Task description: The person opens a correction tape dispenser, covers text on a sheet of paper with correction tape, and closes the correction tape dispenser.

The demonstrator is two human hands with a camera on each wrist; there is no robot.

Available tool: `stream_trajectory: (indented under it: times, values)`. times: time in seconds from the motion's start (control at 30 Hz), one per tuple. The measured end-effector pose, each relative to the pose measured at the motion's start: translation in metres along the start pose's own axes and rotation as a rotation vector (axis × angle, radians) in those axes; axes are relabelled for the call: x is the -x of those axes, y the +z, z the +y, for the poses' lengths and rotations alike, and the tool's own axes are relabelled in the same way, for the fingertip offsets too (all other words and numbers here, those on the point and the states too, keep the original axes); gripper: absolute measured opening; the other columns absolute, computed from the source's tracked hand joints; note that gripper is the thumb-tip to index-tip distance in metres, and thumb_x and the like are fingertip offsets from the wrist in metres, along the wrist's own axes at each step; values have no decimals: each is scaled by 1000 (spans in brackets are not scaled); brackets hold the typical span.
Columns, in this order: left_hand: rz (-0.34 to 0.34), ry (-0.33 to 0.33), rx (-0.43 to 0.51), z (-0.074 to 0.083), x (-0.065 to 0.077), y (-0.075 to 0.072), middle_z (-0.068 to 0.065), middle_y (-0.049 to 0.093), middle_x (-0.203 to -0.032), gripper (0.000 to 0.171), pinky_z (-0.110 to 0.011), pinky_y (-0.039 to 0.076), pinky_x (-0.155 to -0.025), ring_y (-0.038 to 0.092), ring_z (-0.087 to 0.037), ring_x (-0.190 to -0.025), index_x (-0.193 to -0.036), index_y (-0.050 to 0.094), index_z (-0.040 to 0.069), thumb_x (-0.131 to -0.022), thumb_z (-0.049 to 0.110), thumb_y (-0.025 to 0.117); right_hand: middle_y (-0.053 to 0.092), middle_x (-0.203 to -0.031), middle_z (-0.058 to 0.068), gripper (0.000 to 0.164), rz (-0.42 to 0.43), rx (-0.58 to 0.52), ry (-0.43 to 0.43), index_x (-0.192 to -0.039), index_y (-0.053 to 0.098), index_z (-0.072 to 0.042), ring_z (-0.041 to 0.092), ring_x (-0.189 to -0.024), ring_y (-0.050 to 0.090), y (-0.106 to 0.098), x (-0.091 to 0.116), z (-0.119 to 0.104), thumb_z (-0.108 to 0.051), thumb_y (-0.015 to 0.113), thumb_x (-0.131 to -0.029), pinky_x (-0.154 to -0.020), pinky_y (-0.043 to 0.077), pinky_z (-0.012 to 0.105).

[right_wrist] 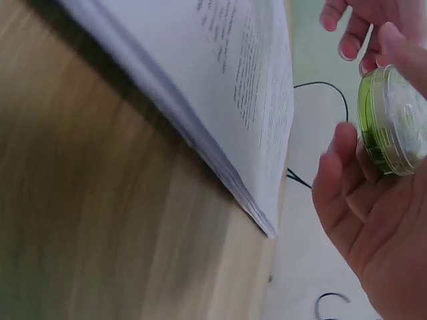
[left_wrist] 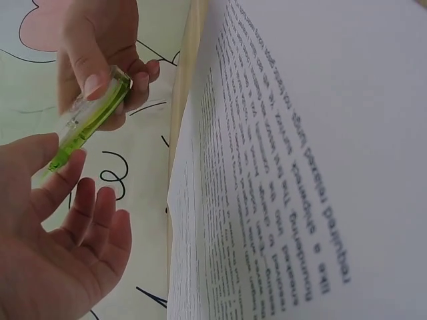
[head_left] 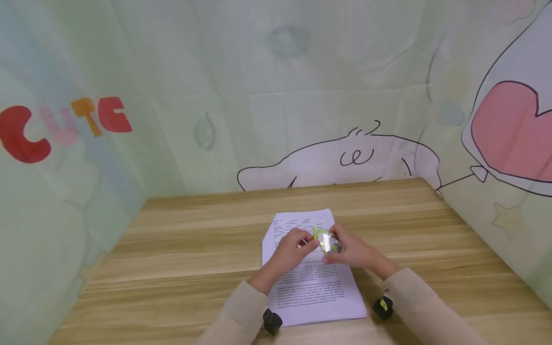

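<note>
A correction tape dispenser (head_left: 326,241), clear plastic with bright green parts, is held above a stack of printed paper (head_left: 316,309). My right hand (head_left: 352,248) grips its rounded body between thumb and fingers, as the right wrist view also shows with the dispenser (right_wrist: 393,127) lying flat in the fingers. At the narrow green end, my left hand (head_left: 288,251) pinches the tip between thumb and index finger. In the left wrist view, the other fingers of that hand (left_wrist: 60,247) are loosely bent. Whether the tip has a separate cap is hidden by the fingers.
The paper lies on a wood-grain table (head_left: 185,239), its upper left corner cut off or folded. Behind stands a pale cloth backdrop (head_left: 276,96) with cartoon drawings. A dark wrist device (head_left: 383,307) sits at each sleeve.
</note>
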State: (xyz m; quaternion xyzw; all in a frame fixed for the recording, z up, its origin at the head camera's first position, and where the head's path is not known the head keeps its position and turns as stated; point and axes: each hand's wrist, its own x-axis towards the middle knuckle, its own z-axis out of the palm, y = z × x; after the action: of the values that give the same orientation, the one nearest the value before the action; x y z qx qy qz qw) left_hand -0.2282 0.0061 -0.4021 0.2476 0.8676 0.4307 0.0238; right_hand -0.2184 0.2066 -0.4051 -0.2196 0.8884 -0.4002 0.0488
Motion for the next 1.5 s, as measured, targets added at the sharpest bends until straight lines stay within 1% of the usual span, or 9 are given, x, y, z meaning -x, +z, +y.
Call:
stream_trajectory:
  times: [0.13, 0.23, 0.43, 0.77, 1.0, 1.13, 1.27, 1.37, 1.5]
  values:
    - [-2, 5, -21, -1, 2, -3, 0, 58, -90, 23, -21, 44, -72, 52, -11, -82, -87, 64, 11, -90, 33, 57, 53, -91, 2, 61, 57, 248, -27, -113, 39, -7, 10, -74, 47, 2, 2, -3, -34, 76, -73, -60, 40, 20]
    - [-19, 20, -43, -1, 2, -6, 1, 58, -88, 22, -21, 44, -73, 52, -10, -82, -85, 64, 12, -90, 33, 58, 54, -91, 1, 59, 68, 314, -17, -117, 39, -9, 9, -71, 47, 1, 4, -5, -34, 73, -75, -57, 40, 20]
    - [-53, 15, -94, 1, 2, -14, 2, 59, -88, 21, -22, 44, -72, 53, -10, -82, -84, 66, 13, -89, 32, 59, 56, -94, 3, 58, 67, 330, -23, -121, 37, -6, 9, -73, 49, -2, 7, -4, -28, 69, -77, -60, 42, 21]
    - [-6, 57, -103, -1, 4, -25, -3, 60, -94, 16, -20, 44, -71, 57, -13, -84, -87, 67, 11, -88, 25, 60, 50, -97, 2, 55, 18, 385, -117, -119, 38, -4, 9, -77, 46, 1, 14, -9, -23, 67, -76, -64, 40, 20]
    - [17, 109, -113, -4, 6, -23, -5, 58, -97, 15, -22, 44, -73, 56, -16, -88, -88, 65, 10, -89, 24, 59, 51, -103, 4, 55, -17, 335, -86, -123, 38, -5, 10, -81, 48, 3, 15, -12, -23, 67, -78, -64, 42, 20]
    - [51, 140, -198, -8, 8, -21, -4, 57, -98, 15, -27, 45, -76, 54, -18, -93, -88, 64, 12, -90, 25, 59, 52, -110, 6, 54, 3, 372, -116, -122, 44, -6, 12, -89, 49, 5, 16, -11, -27, 68, -78, -69, 46, 24]
    - [53, 131, -349, -10, 11, -21, -7, 59, -112, 25, -41, 44, -91, 53, -25, -110, -101, 64, 12, -91, 33, 55, 50, -115, 10, 53, 101, 487, -147, -117, 55, -5, 18, -98, 48, 6, 16, -9, -33, 71, -75, -78, 47, 33]
    - [36, 86, -481, -14, 14, -24, -10, 52, -131, 44, -48, 37, -103, 44, -29, -125, -122, 56, 10, -91, 41, 52, 51, -116, 13, 57, 159, 552, -69, -117, 58, -3, 22, -100, 49, 3, 16, -4, -38, 72, -75, -82, 47, 38]
    - [65, 47, -627, -26, 17, -33, -11, 35, -147, 63, -51, 26, -110, 30, -30, -137, -138, 41, 9, -90, 48, 51, 52, -123, 17, 63, 144, 574, 105, -122, 55, -1, 27, -104, 53, -9, 16, 9, -42, 69, -77, -86, 48, 45]
